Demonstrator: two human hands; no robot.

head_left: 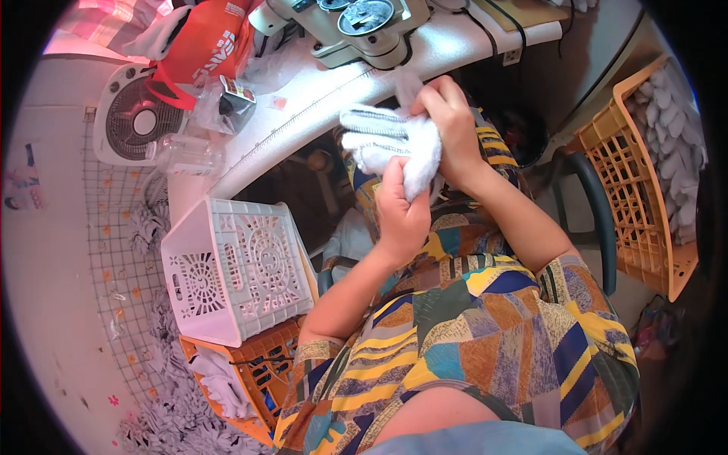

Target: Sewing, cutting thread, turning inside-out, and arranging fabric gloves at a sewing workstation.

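Note:
A white knitted glove [379,136] with dark seam lines along its fingers is held up over my lap, in front of the table edge. Its fingers point to the left. My left hand [402,216] is closed on the lower part of the glove, thumb on top. Higher up and to the right, my right hand [451,125] pinches the glove's other edge; the fingertips are partly hidden. A pale wisp of fabric or thread [408,85] shows just beyond the right fingers, too blurred to make out.
A pale sewing machine [371,38] stands on the white table [303,110]. Left of it are an orange-red bag [208,49], a fan [144,114] and a clear plastic jar [189,154]. A white crate [243,265] sits on an orange one; a yellow-orange crate [629,182] of gloves is at right.

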